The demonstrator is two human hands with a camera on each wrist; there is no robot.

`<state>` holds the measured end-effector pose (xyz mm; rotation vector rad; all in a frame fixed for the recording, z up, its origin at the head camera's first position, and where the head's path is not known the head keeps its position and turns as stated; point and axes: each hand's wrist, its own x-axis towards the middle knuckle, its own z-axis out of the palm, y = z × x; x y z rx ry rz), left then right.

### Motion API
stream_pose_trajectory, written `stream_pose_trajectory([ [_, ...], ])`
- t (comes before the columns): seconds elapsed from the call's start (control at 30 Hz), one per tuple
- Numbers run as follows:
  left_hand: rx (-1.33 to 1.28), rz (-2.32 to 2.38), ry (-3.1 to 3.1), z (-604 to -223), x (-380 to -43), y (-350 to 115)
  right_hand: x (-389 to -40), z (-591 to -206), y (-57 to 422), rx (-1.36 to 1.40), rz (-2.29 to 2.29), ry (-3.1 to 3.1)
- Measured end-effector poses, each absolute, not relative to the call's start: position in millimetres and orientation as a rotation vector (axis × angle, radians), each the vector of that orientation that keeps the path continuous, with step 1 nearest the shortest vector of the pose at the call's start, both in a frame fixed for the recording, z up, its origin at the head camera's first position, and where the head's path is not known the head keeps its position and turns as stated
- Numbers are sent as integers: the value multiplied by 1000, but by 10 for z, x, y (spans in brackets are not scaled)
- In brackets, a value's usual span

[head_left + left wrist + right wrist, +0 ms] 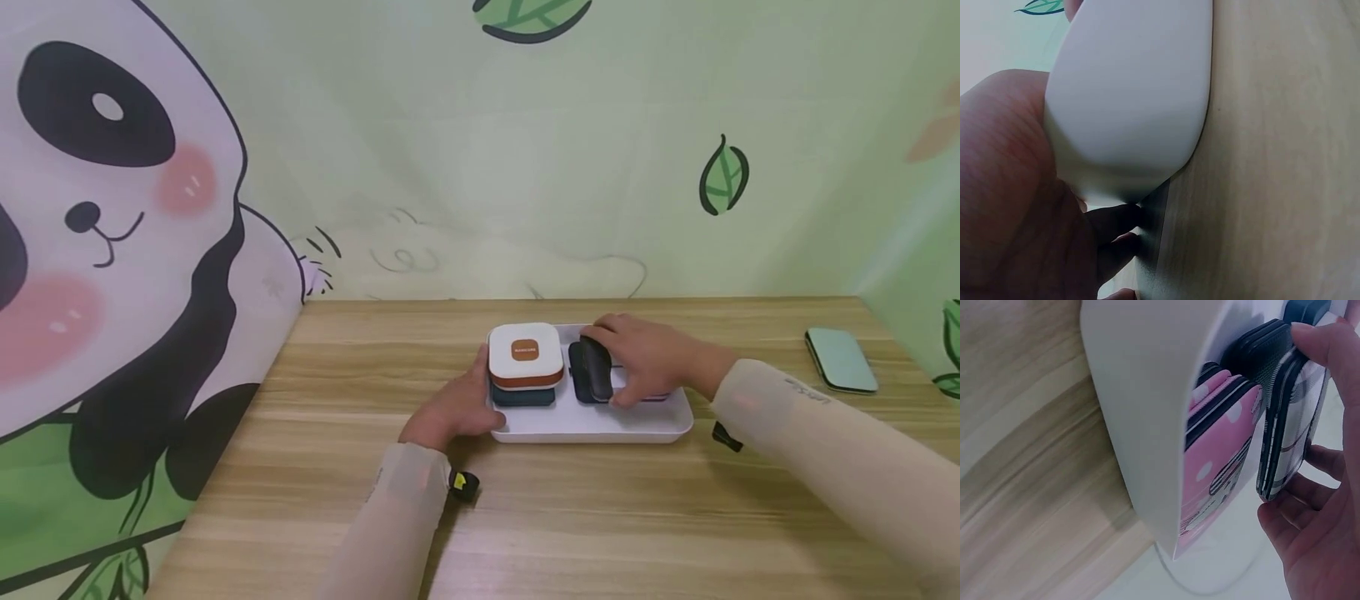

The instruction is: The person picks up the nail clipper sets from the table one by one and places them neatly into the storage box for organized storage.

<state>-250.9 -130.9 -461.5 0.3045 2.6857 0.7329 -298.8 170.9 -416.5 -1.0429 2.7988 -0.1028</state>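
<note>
My right hand (652,354) pinches a slim plaid case (1300,415) with a dark edge, tilted on its side over the white tray (577,427). From the head view only its dark face shows. Close by in the tray, a pink polka-dot case (1225,447) and a black textured case (1266,353) are visible from the right wrist. With its thumb at the front corner and fingers along the side, my left hand (457,407) grips the tray's left end. A white box with a brown label (525,367) lies on a dark flat case (522,397) inside the tray.
A mint-green flat case (842,360) lies on the wooden table (360,350) at the far right. Behind the table's back edge hangs a pale green backdrop (465,150) with a panda and leaves printed on it.
</note>
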Motion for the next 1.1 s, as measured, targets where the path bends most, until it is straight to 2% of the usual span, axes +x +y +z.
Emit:
stream_pose_trajectory([
  [1.1,312,714,2698,-4672,-2546,-1313,-3089,-4335,1588,-1073,-33,2731],
])
